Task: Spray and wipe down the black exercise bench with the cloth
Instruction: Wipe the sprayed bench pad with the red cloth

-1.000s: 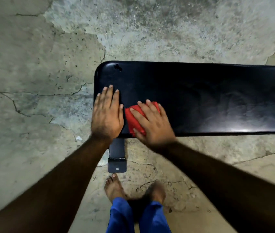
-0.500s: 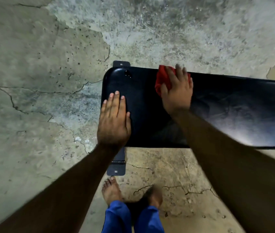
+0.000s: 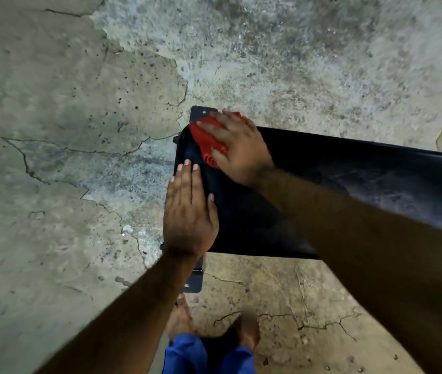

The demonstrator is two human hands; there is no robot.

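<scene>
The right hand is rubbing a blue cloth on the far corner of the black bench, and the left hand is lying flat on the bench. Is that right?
Not quite: the cloth is red, not blue, as the head view shows. The rest holds: the right hand presses it on the far corner of the black bench, and the left hand lies flat on the bench.

Right hand [image 3: 237, 149] slid cloth [image 3: 206, 140] to bench's [image 3: 349, 179] far-left corner.

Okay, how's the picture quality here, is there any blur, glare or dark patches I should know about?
Head view: the lower edge is motion-blurred, smearing the feet and blue trousers; the right forearm is in deep shadow; the black bench shows only a faint sheen, no harsh glare; the red cloth and both hands stay fairly sharp; wide-angle distortion tilts the bench.
</scene>
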